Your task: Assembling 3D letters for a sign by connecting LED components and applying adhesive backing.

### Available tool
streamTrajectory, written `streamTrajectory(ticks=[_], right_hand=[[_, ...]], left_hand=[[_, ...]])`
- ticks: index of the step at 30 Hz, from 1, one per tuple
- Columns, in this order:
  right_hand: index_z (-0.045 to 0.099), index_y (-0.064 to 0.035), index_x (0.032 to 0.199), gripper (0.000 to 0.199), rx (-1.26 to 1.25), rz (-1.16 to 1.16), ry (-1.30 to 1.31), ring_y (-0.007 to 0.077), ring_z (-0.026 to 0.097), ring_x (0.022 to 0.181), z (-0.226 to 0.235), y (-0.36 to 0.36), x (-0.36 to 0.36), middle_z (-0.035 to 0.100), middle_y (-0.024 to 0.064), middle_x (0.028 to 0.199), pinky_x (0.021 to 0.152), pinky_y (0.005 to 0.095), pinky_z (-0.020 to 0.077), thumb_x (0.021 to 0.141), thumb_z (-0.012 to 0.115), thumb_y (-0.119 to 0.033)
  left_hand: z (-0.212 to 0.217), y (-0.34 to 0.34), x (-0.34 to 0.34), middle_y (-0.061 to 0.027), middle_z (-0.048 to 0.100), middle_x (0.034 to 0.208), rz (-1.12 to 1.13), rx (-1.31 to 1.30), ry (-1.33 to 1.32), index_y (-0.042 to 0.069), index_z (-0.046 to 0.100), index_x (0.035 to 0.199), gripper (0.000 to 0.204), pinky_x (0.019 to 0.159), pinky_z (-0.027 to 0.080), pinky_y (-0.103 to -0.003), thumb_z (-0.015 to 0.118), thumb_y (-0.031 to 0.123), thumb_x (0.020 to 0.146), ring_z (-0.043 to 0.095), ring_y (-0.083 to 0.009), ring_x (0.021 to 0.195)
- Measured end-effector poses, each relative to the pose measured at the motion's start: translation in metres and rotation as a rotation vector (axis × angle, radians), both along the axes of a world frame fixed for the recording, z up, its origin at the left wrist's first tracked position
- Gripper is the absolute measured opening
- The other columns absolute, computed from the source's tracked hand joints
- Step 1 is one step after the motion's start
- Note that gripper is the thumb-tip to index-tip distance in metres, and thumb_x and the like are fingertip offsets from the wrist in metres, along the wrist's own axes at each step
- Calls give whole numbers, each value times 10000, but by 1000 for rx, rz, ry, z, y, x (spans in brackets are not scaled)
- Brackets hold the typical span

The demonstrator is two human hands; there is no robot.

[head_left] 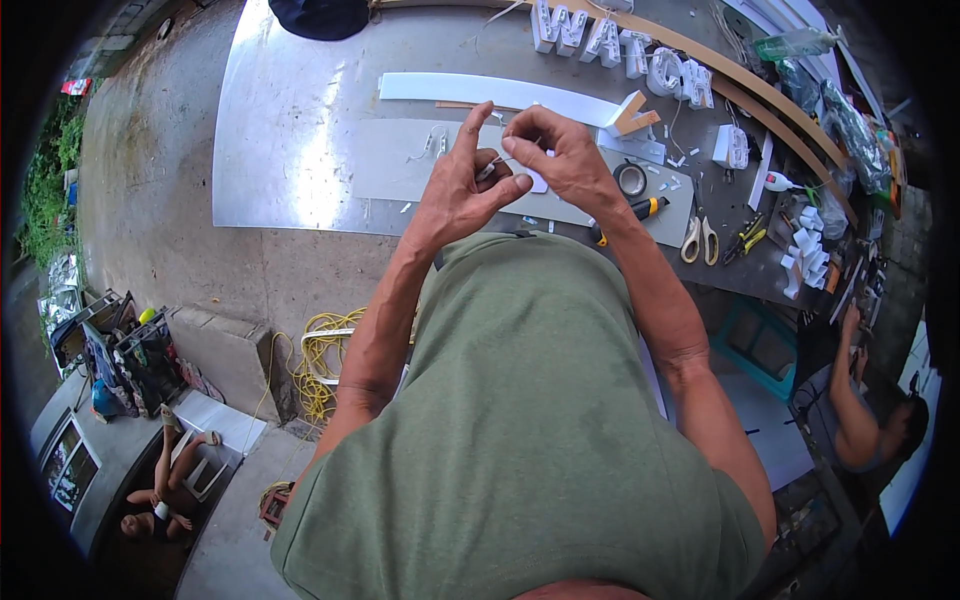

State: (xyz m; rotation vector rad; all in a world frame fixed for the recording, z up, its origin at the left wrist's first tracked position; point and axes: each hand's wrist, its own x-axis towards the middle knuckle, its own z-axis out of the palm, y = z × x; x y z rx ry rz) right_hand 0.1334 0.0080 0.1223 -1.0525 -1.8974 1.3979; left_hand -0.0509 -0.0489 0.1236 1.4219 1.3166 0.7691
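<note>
My left hand (pixel 466 190) has its index finger and thumb stretched out, while its other fingers curl round a small white piece on a thin wire (pixel 486 172). To its right, my right hand (pixel 562 165) pinches the wire between thumb and fingertips. Both hands are above a grey board (pixel 390 170) on the metal-topped table. Similar small white modules with wire (pixel 437 141) lie on the board, left of my left hand. A letter shape with white sides and a tan face (pixel 630 115) stands beyond my right hand.
Right of my hands lie a roll of black tape (pixel 631 179), a utility knife (pixel 650 208), scissors (pixel 700 240) and pliers (pixel 745 238). Several white letter shapes (pixel 605 45) line the far side. One person (pixel 865 420) is at the right; another (pixel 165 505) sits lower left. Yellow cable (pixel 320 365) lies coiled below.
</note>
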Motion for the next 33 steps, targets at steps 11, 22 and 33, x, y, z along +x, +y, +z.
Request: streamTrajectory(ticks=[11,22,33], right_hand=[[718,-37,1036,156,-329,-194,189,52,578,730,-9,-22,19,675,-7,870,600,219,466,934,722,-155],[704,-85,939,139,578,-55,-121,219,665,796,-3,-15,22,667,53,890,682,351,556,808,748,-69],[631,-29,884,185,695,-22,-161,286,639,770,-1,-17,18,614,103,836,644,389,526,735,723,31]], left_hand=[[-9,-1,3,-5,684,784,145,62,-66,-5,724,998,182,620,461,-220,735,166,937,575,-50,702],[-12,-2,3,-2,688,774,123,-2,-65,-13,727,955,195,608,463,-230,726,182,936,575,-50,700],[-10,-5,11,1,668,719,119,55,21,-21,709,952,163,580,442,-228,703,141,941,545,-37,661]])
